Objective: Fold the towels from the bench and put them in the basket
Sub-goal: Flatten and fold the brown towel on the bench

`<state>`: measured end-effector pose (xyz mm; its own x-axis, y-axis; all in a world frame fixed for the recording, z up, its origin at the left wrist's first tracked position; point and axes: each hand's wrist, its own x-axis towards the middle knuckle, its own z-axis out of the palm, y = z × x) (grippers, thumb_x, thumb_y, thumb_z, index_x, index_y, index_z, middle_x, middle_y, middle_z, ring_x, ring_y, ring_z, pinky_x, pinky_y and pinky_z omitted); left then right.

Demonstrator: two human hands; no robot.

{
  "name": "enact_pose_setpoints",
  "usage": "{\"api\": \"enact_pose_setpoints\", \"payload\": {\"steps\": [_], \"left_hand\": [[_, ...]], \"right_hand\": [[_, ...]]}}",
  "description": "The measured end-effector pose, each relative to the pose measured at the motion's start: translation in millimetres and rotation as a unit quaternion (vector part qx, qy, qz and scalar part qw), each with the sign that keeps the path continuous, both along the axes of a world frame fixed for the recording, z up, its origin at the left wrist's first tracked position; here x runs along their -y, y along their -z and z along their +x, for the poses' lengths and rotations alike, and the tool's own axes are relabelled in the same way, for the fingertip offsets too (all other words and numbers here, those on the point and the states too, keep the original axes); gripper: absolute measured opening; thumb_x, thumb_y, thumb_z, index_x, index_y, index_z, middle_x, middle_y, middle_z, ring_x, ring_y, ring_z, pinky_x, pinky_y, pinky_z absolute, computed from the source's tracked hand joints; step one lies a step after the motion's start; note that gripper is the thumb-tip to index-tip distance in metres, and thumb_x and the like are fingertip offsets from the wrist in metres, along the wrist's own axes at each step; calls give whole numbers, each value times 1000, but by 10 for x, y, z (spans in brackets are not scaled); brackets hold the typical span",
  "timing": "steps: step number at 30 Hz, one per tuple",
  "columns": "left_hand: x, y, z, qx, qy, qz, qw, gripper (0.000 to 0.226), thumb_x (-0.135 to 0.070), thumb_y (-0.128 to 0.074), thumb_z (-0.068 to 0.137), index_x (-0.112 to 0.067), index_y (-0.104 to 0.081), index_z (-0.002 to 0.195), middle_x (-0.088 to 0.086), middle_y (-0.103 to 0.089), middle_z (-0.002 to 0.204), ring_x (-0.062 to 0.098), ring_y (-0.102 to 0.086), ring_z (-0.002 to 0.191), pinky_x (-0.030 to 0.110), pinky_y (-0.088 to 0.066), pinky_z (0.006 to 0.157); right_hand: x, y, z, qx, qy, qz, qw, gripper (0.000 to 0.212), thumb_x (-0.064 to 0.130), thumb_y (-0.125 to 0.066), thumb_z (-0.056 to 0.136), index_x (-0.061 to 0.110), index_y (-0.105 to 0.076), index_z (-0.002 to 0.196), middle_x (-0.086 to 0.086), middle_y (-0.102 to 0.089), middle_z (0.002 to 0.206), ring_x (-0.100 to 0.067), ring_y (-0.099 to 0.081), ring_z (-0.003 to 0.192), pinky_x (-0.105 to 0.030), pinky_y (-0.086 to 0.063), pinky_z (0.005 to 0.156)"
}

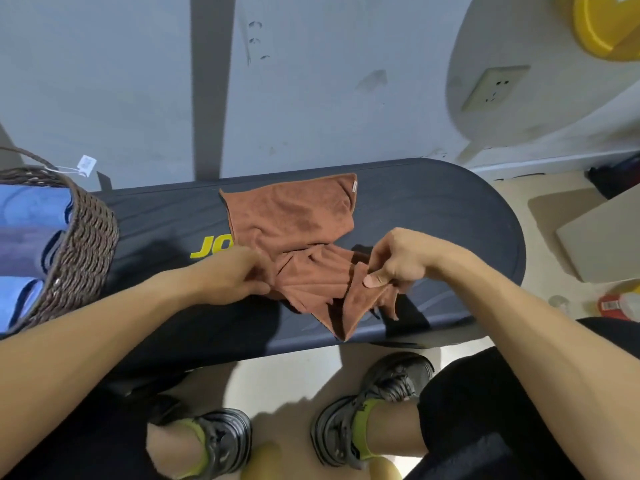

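A brown towel (301,216) lies partly spread on the dark padded bench (433,216), its near part bunched and hanging toward the front edge. My left hand (232,275) grips the bunched cloth at its left side. My right hand (394,261) pinches a corner of the same towel between thumb and fingers, lifted a little above the bench. A woven brown basket (83,244) stands on the bench's left end, with blue folded towels (31,209) inside it.
A grey wall with a socket (495,88) rises behind the bench. A yellow object (602,26) is at the top right. A beige box (602,233) and a red-labelled container (616,303) sit on the floor at right. My feet in dark shoes (367,410) stand below the bench.
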<state>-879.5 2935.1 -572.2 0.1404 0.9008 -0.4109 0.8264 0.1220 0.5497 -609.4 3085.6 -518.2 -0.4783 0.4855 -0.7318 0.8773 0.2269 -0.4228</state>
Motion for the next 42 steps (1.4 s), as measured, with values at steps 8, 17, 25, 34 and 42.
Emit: {"api": "enact_pose_setpoints", "payload": {"steps": [8, 17, 25, 34, 42], "left_hand": [[297, -40, -121, -192, 3, -65, 979, 3, -30, -65, 89, -33, -64, 90, -13, -57, 90, 17, -59, 94, 33, -47, 76], [457, -43, 655, -60, 6, 102, 993, 38, -46, -65, 81, -23, -59, 110, -9, -56, 97, 15, -58, 95, 34, -48, 83], [438, 210, 807, -105, -90, 64, 988, 46, -58, -69, 79, -19, -50, 95, -11, -58, 75, 16, -60, 70, 33, -46, 60], [228, -390, 653, 119, -163, -35, 979, 20, -34, -67, 91, -21, -61, 77, -11, -67, 70, -3, -57, 61, 12, -45, 59], [548, -867, 551, 322, -341, -34, 883, 17, -29, -63, 95, -20, -55, 83, -9, -61, 65, 5, -54, 60, 21, -43, 54]], "right_hand": [[239, 123, 144, 86, -66, -21, 994, 12, 26, -69, 88, 15, -70, 83, -1, -74, 68, -17, -67, 60, -27, -54, 62], [613, 306, -103, -76, -162, 125, 976, 89, 50, -87, 64, 21, -41, 135, -1, -48, 115, -23, -51, 103, -30, -44, 86], [543, 447, -133, -83, -147, 158, 973, 43, 25, -76, 79, 12, -62, 117, 1, -60, 91, -24, -60, 87, -33, -49, 75], [429, -85, -144, 2, -257, 18, 966, 34, 44, -80, 75, 19, -68, 94, 4, -65, 83, -20, -59, 78, -34, -53, 74], [380, -645, -137, -103, -226, -70, 966, 16, 16, -74, 77, 22, -73, 92, 5, -75, 88, -14, -68, 82, -40, -55, 86]]}}
